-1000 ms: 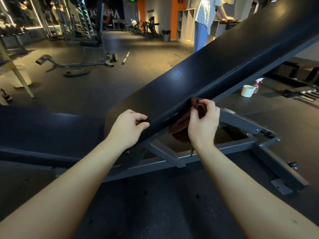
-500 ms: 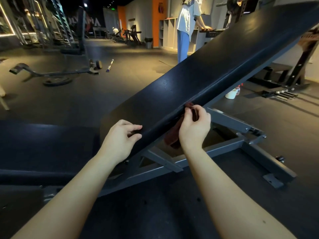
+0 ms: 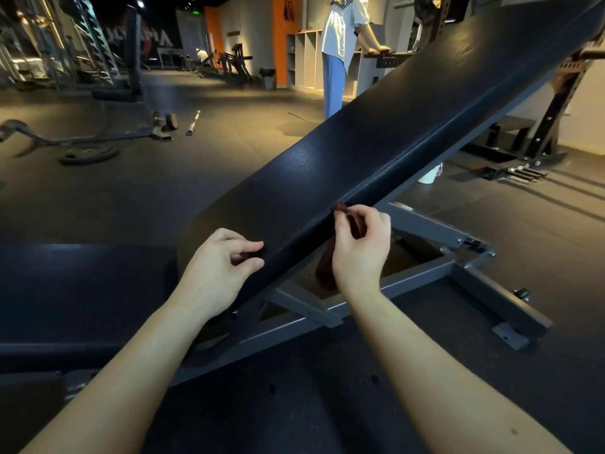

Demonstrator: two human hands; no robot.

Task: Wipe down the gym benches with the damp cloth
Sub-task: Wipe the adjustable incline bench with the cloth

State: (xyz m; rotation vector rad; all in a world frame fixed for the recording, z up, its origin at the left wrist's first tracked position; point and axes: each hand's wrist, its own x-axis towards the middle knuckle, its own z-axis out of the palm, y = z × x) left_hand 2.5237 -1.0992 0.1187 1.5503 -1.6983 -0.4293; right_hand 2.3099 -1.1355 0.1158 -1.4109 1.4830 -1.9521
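The room was a dim gym with a dark rubber floor (image 3: 196, 178). Racks lined the far left wall, and orange panels and open cubbies stood at the back. A person in a pale top and blue trousers (image 3: 340, 44) stood there at a piece of equipment. A weight plate (image 3: 88, 155) and a short bar (image 3: 193, 122) lay on the floor to the left. A white container (image 3: 429, 175) stood on the floor beyond the bench, partly hidden by its pad.

In the head view, the black incline bench (image 3: 393, 142) ran tilted from lower left up to the upper right corner, carried on a grey steel frame (image 3: 425, 276). A flat black seat pad (image 3: 82, 290) lay to its left.

The right hand (image 3: 360, 253) was at the pad's near side edge, its fingers (image 3: 363, 221) clenched on the dark red cloth (image 3: 325, 270). The cloth's top corner was pressed against the seam of that edge, and the rest hung down below the hand, in front of the frame.

The left hand (image 3: 216, 273) was lower down the same edge, near the pad's bottom end. Its index fingertip and thumb touched the edge and its other fingers were curled in. Whether they pinched the pad or only rested on it could not be told.
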